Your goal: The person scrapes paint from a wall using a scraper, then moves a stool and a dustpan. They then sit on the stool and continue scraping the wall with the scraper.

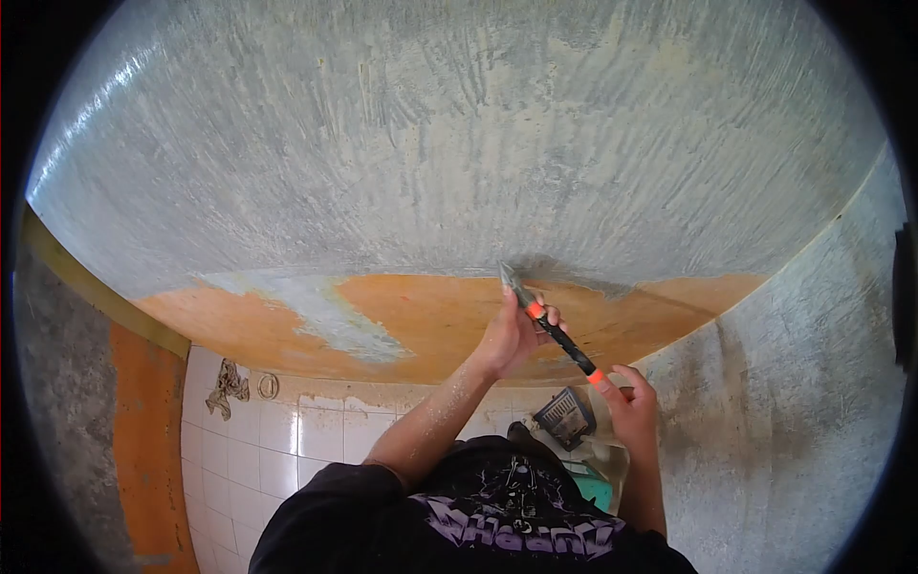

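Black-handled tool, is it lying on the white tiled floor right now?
No, the left hand holds the black-handled tool up in front of the grey and orange wall.

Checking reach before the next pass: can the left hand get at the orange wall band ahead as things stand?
Likely yes: the left hand is raised in front of the orange wall band, and only the tool it holds could hinder it.

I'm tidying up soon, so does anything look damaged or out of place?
Yes: the orange band on the wall is broken by a ragged grey patch, so its coating looks damaged. On the floor tiles, a crumpled cloth lies loose, as if dropped there.
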### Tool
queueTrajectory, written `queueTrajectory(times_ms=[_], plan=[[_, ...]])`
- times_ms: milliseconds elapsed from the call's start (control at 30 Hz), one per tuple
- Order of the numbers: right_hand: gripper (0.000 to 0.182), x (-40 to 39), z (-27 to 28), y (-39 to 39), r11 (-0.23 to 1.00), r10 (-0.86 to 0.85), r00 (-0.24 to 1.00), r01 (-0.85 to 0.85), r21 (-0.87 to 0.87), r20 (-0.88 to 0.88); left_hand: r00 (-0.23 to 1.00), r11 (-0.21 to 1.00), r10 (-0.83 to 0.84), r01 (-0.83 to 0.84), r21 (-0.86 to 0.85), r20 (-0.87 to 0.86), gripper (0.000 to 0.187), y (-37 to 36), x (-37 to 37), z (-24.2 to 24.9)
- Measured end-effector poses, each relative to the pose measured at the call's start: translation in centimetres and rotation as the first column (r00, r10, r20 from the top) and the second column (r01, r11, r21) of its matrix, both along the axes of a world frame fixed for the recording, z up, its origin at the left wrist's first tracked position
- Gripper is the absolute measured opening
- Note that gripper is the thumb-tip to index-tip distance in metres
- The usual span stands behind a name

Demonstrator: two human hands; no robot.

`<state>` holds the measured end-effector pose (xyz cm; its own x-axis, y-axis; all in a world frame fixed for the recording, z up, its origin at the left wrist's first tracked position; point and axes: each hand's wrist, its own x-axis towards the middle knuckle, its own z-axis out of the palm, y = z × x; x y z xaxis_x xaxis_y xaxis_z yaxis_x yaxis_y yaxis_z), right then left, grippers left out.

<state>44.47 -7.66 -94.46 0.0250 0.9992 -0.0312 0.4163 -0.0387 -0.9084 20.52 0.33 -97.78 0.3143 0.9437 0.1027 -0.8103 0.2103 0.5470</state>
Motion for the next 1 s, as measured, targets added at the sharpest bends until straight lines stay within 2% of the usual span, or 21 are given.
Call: queueTrajectory(times_ms=[100, 167, 300, 533, 633, 667, 733, 833, 933, 1000], plan=[[0.041, 1.2, 0.0, 0.6, 0.999, 0.03, 0.999, -0.03, -0.023, 0.019, 1.0, 0.999, -0.004, 0.004, -0.037, 0.016, 0.062, 0.2, 0.7, 0.1], [0.042, 0.1, 1.0, 1.1, 0.998, 0.061, 0.997, -0.06, -0.023, 0.036, 0.999, 1.0, 0.03, -0.03, -0.006, 0.041, 0.062, 0.3, 0.0, -0.4], [0.043, -1.6, -0.4, 2.1, 0.992, 0.118, 0.992, -0.12, 0.036, 0.053, 0.988, 0.992, 0.105, -0.113, 0.064, 0.114, 0.062, 0.4, -2.4, -1.4], [0.042, 0.1, 0.8, 2.6, 0.996, 0.062, 0.998, -0.062, -0.056, 0.008, 0.998, 0.998, 0.056, -0.055, -0.044, 0.016, 0.064, 0.4, -0.4, 0.2], [0.043, -2.3, 1.0, 2.1, 0.995, 0.096, 0.992, -0.096, -0.002, 0.087, 0.979, 0.99, 0.062, -0.084, 0.111, 0.192, 0.064, 0.9, -1.9, -2.3], [0.042, -3.3, 1.0, 2.1, 0.993, 0.114, 0.986, -0.118, 0.028, 0.125, 0.985, 0.994, 0.073, -0.085, 0.071, 0.156, 0.063, 0.5, -2.7, -2.3], [0.041, -3.8, 0.7, 2.1, 0.993, 0.115, 0.99, -0.117, 0.025, 0.083, 0.992, 0.995, 0.097, -0.097, -0.006, 0.075, 0.062, -0.5, -4.5, -0.9], [0.039, -3.5, -0.5, 1.7, 0.995, 0.094, 0.996, -0.094, 0.027, 0.008, 0.986, 0.993, 0.089, -0.098, 0.06, 0.138, 0.061, 0.0, -3.4, -1.3], [0.039, -2.4, 0.4, 1.9, 0.997, 0.068, 0.995, -0.071, -0.04, -0.066, 0.993, 0.994, 0.105, -0.104, -0.041, 0.048, 0.059, -0.3, -2.2, 0.0], [0.04, -4.3, 1.2, 2.0, 0.991, 0.129, 0.99, -0.131, 0.017, 0.052, 0.98, 0.988, 0.154, -0.155, -0.007, 0.129, 0.06, -0.3, -3.6, -1.3]])
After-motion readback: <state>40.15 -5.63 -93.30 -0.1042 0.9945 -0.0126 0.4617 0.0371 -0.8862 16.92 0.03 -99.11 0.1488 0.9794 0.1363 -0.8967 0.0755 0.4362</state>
